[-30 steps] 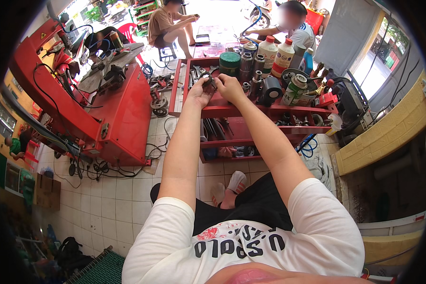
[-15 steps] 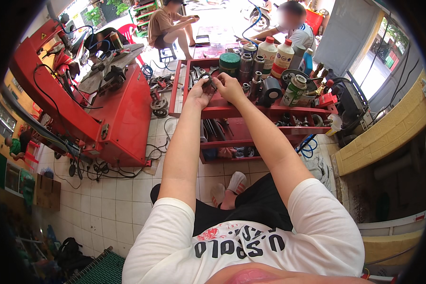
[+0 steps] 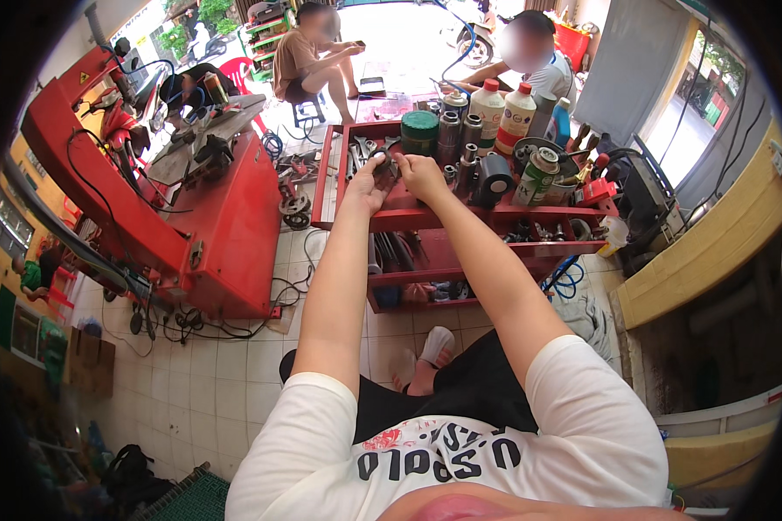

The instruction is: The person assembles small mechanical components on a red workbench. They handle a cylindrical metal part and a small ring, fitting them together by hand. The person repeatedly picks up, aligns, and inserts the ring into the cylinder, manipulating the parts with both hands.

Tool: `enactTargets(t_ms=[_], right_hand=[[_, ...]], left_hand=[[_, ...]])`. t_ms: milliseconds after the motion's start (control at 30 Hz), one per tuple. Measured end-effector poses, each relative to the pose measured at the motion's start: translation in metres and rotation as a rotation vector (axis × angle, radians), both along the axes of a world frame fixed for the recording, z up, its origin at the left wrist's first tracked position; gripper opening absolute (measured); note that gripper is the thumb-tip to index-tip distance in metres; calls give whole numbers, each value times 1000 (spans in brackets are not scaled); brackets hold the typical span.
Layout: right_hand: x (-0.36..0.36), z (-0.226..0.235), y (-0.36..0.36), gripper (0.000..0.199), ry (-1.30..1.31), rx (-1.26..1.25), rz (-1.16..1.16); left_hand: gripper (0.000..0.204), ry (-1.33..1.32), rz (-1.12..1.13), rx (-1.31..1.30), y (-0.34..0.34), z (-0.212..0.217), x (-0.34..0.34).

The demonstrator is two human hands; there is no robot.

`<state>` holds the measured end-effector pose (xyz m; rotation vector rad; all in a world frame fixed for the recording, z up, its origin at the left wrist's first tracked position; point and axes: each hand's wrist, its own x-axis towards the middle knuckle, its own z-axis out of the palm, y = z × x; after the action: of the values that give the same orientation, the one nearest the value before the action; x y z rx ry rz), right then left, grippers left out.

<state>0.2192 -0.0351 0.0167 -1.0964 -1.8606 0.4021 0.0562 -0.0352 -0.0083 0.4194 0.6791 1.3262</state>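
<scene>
Two bare hands share one small, dark, rounded part [image 3: 387,166], its exact shape half hidden. It lies at 1 o'clock from the left hand [image 3: 367,188], palm up with fingers loosely curled under it, and at 10 o'clock from the right hand [image 3: 423,178], whose fingertips pinch it. One green round tub [image 3: 420,133] stands at 12 o'clock from the right hand; two red-capped white plastic bottles [image 3: 487,113] at 1 to 2. The red metal trolley's [image 3: 329,178] rim borders the left hand at 9; white tiled floor [image 3: 222,373] spreads at 7.
</scene>
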Motion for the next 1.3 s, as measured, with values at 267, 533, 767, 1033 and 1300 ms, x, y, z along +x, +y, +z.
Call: enactTargets(t_ms=[267,533,767,1033,1300], right_hand=[[2,-3,5,49,51,69,0],[5,-1,-2,38,159,-17,38],[5,-2,10,33,83,-61,51],[4,2,-5,34,109,-18,53],[1,4,-6,33,144,41,82]], left_hand=[[18,74,-23,20,12,-6,1],[18,53,-43,39,13,-12,-3],[15,7,-93,65,16,-7,-3],[15,79,-27,13,2,-1,-1],[15,52,-34,16,-9,14,-2]])
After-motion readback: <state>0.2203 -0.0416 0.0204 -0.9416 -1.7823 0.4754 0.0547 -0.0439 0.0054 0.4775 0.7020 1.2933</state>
